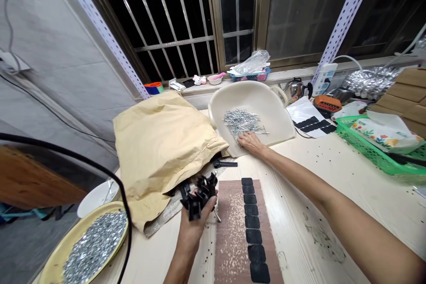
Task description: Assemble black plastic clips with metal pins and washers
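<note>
My left hand is closed around a cluster of black plastic parts, above the table by the mouth of a tan paper bag. My right hand reaches into a cream scoop-shaped tray. Its fingers are drawn together at the near edge of a pile of thin silvery metal pins; their tips are partly hidden, so what they grip is unclear. Another black plastic piece lies between bag and tray. A brown strip with worn patches carries a column of black rounded-square pads.
At the lower left stands a yellow dish of small shiny metal pieces, beside a white plate. A black cable hangs across the left side. A green basket and cardboard boxes are at right. An orange device sits behind.
</note>
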`<action>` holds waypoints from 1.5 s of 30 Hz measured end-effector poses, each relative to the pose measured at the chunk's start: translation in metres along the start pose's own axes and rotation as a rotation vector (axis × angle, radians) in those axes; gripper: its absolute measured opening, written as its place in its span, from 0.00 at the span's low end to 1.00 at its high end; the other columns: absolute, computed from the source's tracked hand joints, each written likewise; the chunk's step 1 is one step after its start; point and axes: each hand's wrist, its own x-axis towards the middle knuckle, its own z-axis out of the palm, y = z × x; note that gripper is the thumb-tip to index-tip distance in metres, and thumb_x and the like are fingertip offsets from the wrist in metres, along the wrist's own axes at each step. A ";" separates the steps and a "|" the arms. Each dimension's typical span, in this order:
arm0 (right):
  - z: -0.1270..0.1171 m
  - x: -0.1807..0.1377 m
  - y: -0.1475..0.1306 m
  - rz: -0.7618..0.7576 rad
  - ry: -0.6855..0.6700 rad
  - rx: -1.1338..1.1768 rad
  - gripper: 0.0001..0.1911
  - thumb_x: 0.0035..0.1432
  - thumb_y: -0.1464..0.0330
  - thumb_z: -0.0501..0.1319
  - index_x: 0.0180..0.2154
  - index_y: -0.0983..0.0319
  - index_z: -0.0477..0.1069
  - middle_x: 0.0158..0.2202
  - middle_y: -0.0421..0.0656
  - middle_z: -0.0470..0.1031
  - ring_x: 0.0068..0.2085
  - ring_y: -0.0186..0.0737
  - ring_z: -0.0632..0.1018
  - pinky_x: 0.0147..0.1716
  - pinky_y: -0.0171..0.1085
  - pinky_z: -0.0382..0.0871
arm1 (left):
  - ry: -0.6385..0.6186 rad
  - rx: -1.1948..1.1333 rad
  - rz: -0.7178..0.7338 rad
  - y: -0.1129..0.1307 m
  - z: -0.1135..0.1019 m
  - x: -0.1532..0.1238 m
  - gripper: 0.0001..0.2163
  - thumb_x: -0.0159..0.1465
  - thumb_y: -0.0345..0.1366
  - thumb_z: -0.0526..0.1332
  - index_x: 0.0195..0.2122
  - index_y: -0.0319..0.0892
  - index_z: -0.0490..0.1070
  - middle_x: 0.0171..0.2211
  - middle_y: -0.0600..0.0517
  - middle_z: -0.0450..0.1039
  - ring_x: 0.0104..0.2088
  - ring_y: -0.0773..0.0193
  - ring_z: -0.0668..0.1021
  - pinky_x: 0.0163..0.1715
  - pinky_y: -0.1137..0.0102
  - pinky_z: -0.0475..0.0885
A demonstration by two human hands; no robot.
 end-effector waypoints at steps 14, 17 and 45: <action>-0.113 -0.039 -0.088 -0.069 0.083 0.826 0.19 0.65 0.59 0.48 0.50 0.61 0.67 0.28 0.40 0.70 0.25 0.30 0.71 0.25 0.31 0.65 | 0.059 -0.227 -0.176 0.008 0.007 0.004 0.20 0.45 0.38 0.71 0.39 0.35 0.75 0.37 0.42 0.78 0.38 0.55 0.79 0.41 0.64 0.72; -0.139 -0.055 -0.124 -0.291 -0.023 0.614 0.13 0.62 0.64 0.54 0.42 0.60 0.74 0.32 0.42 0.71 0.33 0.33 0.72 0.31 0.33 0.65 | 0.074 -0.176 -0.114 0.010 0.010 0.002 0.19 0.42 0.36 0.72 0.36 0.36 0.76 0.34 0.47 0.79 0.34 0.59 0.78 0.37 0.68 0.72; -0.125 -0.029 -0.075 0.187 -0.057 0.183 0.15 0.65 0.64 0.48 0.46 0.61 0.70 0.45 0.46 0.74 0.46 0.38 0.73 0.42 0.34 0.64 | 0.044 -0.149 -0.081 0.021 0.003 -0.015 0.20 0.48 0.39 0.69 0.42 0.38 0.74 0.39 0.44 0.78 0.43 0.54 0.78 0.48 0.62 0.68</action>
